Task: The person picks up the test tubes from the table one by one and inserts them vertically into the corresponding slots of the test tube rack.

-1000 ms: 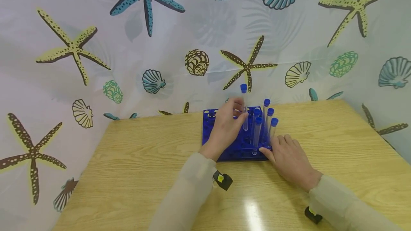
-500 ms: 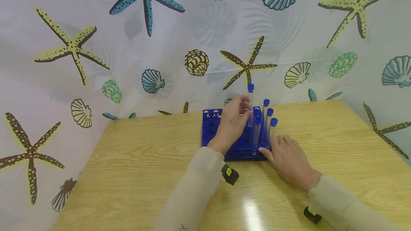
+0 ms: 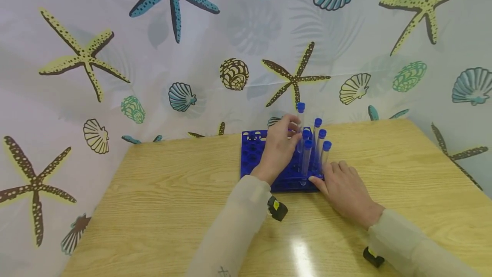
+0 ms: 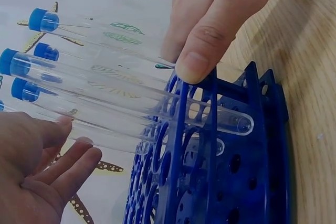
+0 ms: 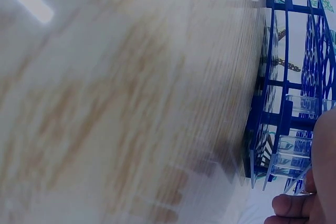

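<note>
In the head view my left hand [image 3: 279, 146] pinches a clear test tube [image 3: 301, 118] with a blue cap between thumb and fingers. It holds the tube upright over the blue test tube rack [image 3: 250, 157]; the lower end is partly hidden among other tubes. Several more capped tubes [image 3: 306, 157] stand in the rack's right part. My right hand [image 3: 347, 189] grips the rack's right front corner. The left wrist view shows its thumb [image 4: 194, 66] pressing the rack's top edge, while my left fingers [image 4: 79, 174] lie beside the tubes.
A wooden table [image 3: 173, 191] carries the rack close to its back edge. Behind it hangs a pale cloth [image 3: 211, 33] printed with starfish and shells. Black wrist cameras [image 3: 277, 208] sit under both sleeves.
My left hand has carried its test tube rightward across the rack, toward the standing tubes; over the last half second it has barely moved. The right hand has stayed on the rack's corner.
</note>
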Demonstrator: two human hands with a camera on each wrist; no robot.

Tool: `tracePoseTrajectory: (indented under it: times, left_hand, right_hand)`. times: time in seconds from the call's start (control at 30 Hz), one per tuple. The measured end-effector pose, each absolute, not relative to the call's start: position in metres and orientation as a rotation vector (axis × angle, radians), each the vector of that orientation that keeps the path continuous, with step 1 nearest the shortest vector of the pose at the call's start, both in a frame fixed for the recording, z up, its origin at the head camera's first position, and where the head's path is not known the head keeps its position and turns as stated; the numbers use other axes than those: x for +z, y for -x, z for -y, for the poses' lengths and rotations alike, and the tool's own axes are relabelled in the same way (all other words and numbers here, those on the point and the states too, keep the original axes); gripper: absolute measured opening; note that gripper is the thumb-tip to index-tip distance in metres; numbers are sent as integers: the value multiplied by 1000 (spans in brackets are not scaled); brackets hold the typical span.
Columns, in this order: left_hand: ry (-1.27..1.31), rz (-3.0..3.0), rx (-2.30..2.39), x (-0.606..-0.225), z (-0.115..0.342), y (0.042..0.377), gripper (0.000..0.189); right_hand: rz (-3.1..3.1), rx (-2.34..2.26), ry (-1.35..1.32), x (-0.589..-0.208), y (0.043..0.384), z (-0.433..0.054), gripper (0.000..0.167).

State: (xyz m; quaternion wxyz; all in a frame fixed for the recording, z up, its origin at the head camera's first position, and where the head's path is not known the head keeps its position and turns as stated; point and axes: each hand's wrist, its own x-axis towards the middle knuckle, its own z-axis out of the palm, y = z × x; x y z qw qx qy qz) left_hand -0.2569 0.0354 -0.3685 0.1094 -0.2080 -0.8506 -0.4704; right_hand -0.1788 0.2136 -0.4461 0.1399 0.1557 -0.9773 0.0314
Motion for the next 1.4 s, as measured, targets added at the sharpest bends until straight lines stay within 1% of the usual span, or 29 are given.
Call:
tracePoseTrajectory:
  times: [0.6, 0.87, 1.13, 1.4]
  left_hand:
    - [567, 2581, -1278, -383, -38, 257, 28]
    - [561, 2610, -1285, -392, -37, 258, 24]
    - [588, 2631, -1216, -396, -37, 259, 25]
    - [560, 2632, -1222, -400, -40, 259, 22]
  right_hand:
    - [2814, 78, -453, -447, 178, -213, 42]
    - [2811, 68, -456, -448, 178, -213, 42]
    - [2825, 67, -447, -447, 178, -213, 43]
    - [2836, 74, -432, -447, 178, -213, 44]
